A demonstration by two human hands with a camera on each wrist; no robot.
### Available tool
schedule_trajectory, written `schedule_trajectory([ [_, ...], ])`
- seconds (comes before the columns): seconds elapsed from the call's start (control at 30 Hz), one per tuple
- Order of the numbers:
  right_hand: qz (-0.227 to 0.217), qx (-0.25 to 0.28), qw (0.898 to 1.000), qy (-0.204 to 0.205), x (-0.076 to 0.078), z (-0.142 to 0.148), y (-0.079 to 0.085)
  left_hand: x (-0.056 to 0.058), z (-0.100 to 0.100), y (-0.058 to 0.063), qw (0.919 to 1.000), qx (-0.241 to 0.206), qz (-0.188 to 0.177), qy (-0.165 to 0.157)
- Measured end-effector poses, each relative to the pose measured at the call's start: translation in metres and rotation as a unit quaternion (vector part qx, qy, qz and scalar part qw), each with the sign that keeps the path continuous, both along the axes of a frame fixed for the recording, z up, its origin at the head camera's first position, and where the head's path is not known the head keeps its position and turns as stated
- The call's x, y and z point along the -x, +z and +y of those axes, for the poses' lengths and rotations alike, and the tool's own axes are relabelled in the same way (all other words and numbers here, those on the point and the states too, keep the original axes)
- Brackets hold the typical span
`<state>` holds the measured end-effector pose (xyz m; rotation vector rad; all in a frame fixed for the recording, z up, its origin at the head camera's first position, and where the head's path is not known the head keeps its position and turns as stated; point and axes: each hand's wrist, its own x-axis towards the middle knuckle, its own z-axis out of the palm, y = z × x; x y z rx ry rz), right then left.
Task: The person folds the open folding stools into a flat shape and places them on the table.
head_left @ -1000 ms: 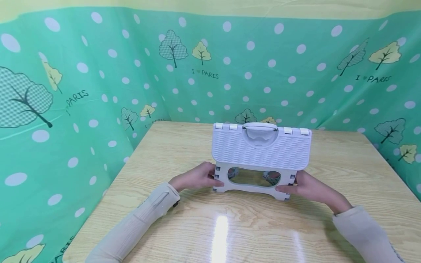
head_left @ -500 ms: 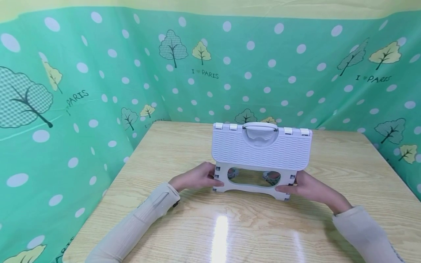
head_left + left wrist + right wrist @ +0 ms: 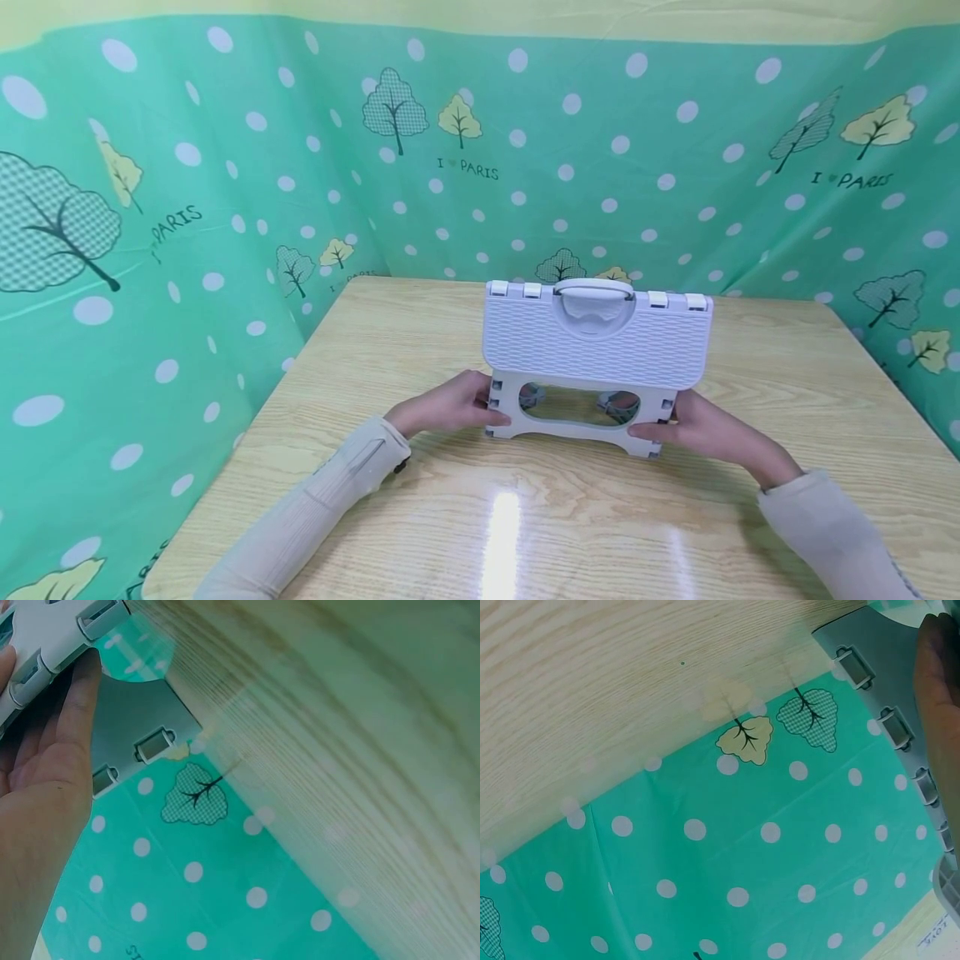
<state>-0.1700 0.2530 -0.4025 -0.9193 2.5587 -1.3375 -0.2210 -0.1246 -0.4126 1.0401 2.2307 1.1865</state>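
1. Nearest are two pale sleeves. The left sleeve [image 3: 315,508] comes up from the bottom left, and the right sleeve [image 3: 832,529] comes in from the bottom right. Between them is a wide stretch of wooden table [image 3: 420,533], with a bright streak of light [image 3: 500,542] on it.
2. The left hand [image 3: 450,404] pinches the left side of the folding stool [image 3: 525,333]. Its thumb is in front and its fingers go behind.
3. The right hand [image 3: 708,427] pinches the right side the same way, thumb in front. Its other fingers are mostly hidden behind the stool.
4. The stool is between the two hands, near the middle of the table from side to side. I can't tell if its feet touch the wood.
5. The stool is long from left to right, and its right end looks a bit lower. The bumpy part faces the person. The handle [image 3: 592,285] is at the top, on the far side.
6. There is lots of wood past each hand, out to the slanting side edges. The stool's top hides a bit of the table's far edge.
7. Farthest back hangs a green cloth [image 3: 450,217] with white dots and trees. It goes along the far edge and both sides.
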Motion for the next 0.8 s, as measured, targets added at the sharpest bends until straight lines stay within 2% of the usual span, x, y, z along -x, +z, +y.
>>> schedule_trajectory([
  [0.8, -0.023, 0.000, 1.000, -0.003, 0.0003, 0.0013, -0.0006, 0.0014, 0.0000, -0.0025, 1.0000, -0.001, -0.003, -0.002],
])
